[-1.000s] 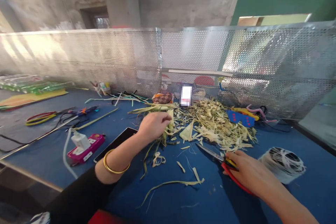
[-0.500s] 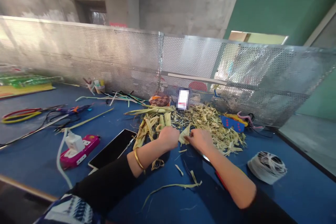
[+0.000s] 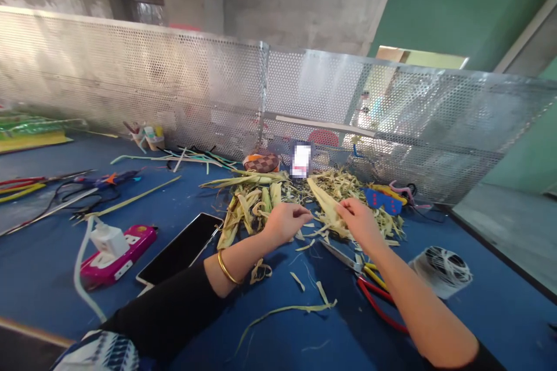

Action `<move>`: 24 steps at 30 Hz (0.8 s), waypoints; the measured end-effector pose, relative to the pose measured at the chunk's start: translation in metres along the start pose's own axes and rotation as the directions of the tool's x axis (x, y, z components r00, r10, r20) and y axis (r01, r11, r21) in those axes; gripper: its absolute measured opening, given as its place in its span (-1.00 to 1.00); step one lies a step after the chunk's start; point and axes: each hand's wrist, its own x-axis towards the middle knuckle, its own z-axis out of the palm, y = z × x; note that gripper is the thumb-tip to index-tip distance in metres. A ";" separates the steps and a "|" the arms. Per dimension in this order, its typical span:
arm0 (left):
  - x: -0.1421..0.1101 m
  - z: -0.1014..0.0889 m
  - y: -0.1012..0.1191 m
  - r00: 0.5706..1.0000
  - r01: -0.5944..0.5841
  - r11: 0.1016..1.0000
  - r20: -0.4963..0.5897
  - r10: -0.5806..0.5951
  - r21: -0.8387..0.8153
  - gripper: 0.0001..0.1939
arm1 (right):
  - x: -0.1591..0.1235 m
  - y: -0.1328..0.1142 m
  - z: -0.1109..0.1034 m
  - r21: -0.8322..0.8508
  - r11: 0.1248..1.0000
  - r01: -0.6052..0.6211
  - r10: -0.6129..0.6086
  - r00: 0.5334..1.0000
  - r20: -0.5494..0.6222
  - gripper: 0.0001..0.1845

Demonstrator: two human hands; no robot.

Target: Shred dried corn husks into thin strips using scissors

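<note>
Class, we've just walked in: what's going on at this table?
Someone works barehanded at a blue table. The right hand holds a husk-like strip by a pile of scraps. The left hand is beside it, half curled; whether it grips anything is unclear. Scissors lie ungripped on the table, with a spool of white cord to their right.

Left hand (image 3: 284, 224) and right hand (image 3: 359, 221) reach forward, apart, left fingers (image 3: 301, 212) curled, right fingers (image 3: 346, 205) pinched
</note>
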 end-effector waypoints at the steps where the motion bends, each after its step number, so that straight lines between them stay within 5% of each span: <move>1: 0.000 0.007 0.005 0.996 0.083 0.973 0.042 -0.076 -0.215 -0.75 | -0.007 0.001 0.000 0.058 0.998 0.005 -0.007 0.999 0.032 -0.74; 3: 0.001 0.022 0.015 0.968 0.241 0.828 0.186 -0.169 -0.506 -0.70 | -0.023 0.001 0.002 0.173 0.985 0.003 -0.017 0.997 0.077 -0.67; 5: 0.001 0.035 0.021 0.943 0.322 0.662 0.168 -0.287 -0.677 -0.80 | -0.039 0.000 0.004 0.424 0.904 -0.061 -0.003 0.989 0.149 -0.62; 7: 0.001 0.045 0.024 0.927 0.328 0.588 0.131 -0.352 -0.740 -0.89 | -0.051 -0.002 0.006 0.544 0.826 -0.147 0.028 0.975 0.221 -0.60; 11: 0.002 0.046 0.021 0.929 0.306 0.580 0.102 -0.357 -0.755 -0.92 | -0.059 -0.001 0.005 0.620 0.727 -0.296 0.127 0.945 0.303 -0.60; 15: 0.008 0.030 0.020 0.917 0.242 0.587 -0.014 -0.398 -0.772 -0.88 | -0.055 0.003 0.000 0.679 0.664 -0.312 0.204 0.950 0.237 -0.65; 24: 0.011 0.018 0.021 0.876 0.174 0.549 -0.127 -0.466 -0.818 -0.75 | -0.049 0.015 -0.007 0.572 0.816 -0.084 0.170 0.981 -0.098 -0.72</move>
